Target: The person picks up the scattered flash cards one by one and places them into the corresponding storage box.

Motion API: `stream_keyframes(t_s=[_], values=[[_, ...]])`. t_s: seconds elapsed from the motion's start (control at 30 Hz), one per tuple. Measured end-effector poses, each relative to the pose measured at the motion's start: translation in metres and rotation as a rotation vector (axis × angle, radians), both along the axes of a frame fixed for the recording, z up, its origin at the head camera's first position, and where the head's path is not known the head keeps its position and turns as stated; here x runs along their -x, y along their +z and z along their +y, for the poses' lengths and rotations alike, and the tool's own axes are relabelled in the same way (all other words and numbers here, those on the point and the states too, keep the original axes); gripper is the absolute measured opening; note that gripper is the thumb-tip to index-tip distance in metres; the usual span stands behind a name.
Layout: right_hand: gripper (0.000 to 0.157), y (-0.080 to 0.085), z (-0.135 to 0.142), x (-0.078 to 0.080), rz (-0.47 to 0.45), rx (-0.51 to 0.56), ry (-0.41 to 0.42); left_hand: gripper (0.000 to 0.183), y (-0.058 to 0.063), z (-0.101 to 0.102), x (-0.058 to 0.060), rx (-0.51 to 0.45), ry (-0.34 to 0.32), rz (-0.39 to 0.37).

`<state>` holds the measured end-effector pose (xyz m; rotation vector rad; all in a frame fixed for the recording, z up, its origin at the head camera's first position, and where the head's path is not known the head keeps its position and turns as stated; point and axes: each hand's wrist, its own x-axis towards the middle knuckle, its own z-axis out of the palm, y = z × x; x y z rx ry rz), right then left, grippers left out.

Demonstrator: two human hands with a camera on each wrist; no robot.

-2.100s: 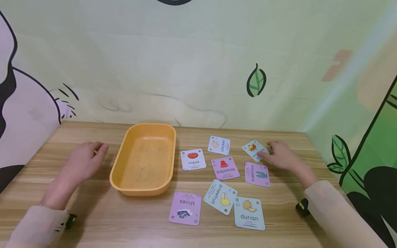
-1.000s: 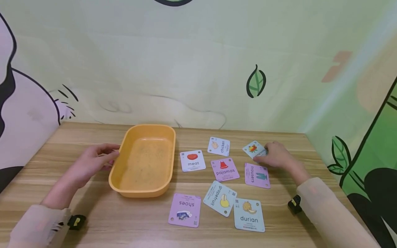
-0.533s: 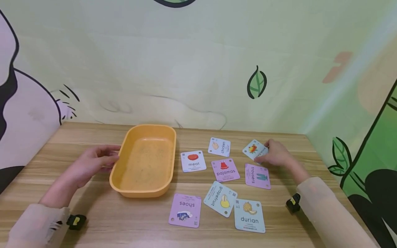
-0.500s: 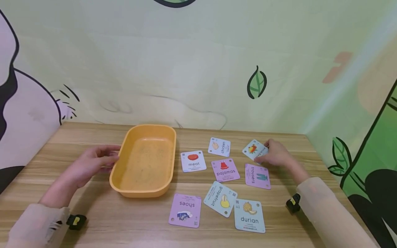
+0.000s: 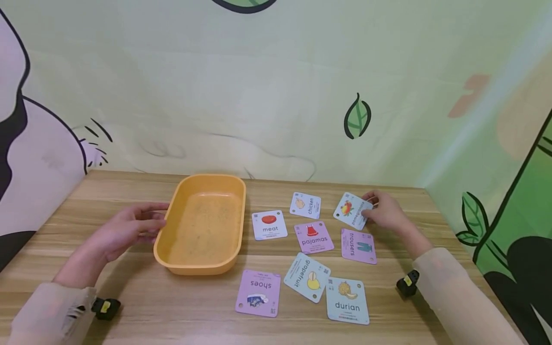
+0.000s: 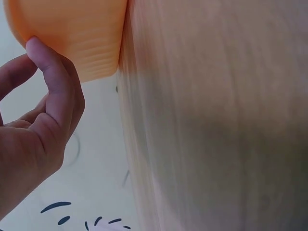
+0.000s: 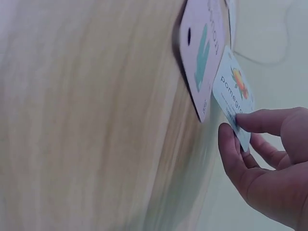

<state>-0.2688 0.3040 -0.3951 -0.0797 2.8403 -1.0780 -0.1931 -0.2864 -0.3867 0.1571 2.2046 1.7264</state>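
My right hand [image 5: 385,211] pinches the blue pomegranate card [image 5: 348,211] by one edge. In the right wrist view, that card [image 7: 233,86] is tilted up, held between thumb and fingers. Next to it lies the purple trousers card [image 5: 358,246]. At the left, the fingertips of my left hand [image 5: 129,229] touch the outer left side of a yellow-orange tray [image 5: 163,261]. The left wrist view shows a fingertip [image 6: 34,45] against the tray wall [image 6: 86,36], with the fingers loosely bent. No cards lie in the tray.
Face up on the wooden table [image 5: 181,311] are the chicken card [image 5: 305,205], meat card [image 5: 269,224], pajamas card [image 5: 314,236], grapefruit card [image 5: 307,277], durian card [image 5: 347,300] and shoes card [image 5: 258,293]. A printed wall cloth [image 5: 280,105] hangs behind the table.
My left hand has come right to the tray's side. My right hand first touched the pomegranate card on the table, then took its edge and lifted it slightly.
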Motion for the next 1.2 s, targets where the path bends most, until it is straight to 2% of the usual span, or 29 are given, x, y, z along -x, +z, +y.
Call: stream_keyframes(t_s=[0.37,0.6,0.93,1.2], values=[[0.038,-0.001,0.002,0.001,-0.053,0.178,-0.037,0.062,0.001,0.002,-0.001,-0.005,-0.007,-0.009],[0.046,0.012,-0.007,-0.001,-0.128,0.305,-0.041,0.062,0.000,0.001,0.000,-0.006,-0.014,-0.022],[0.047,0.023,-0.033,-0.007,-0.158,0.392,0.034,0.061,-0.001,-0.002,0.001,-0.016,-0.031,-0.043],[0.044,0.030,-0.061,-0.017,-0.158,0.405,0.086,0.062,-0.001,-0.004,0.001,-0.021,-0.038,-0.052]])
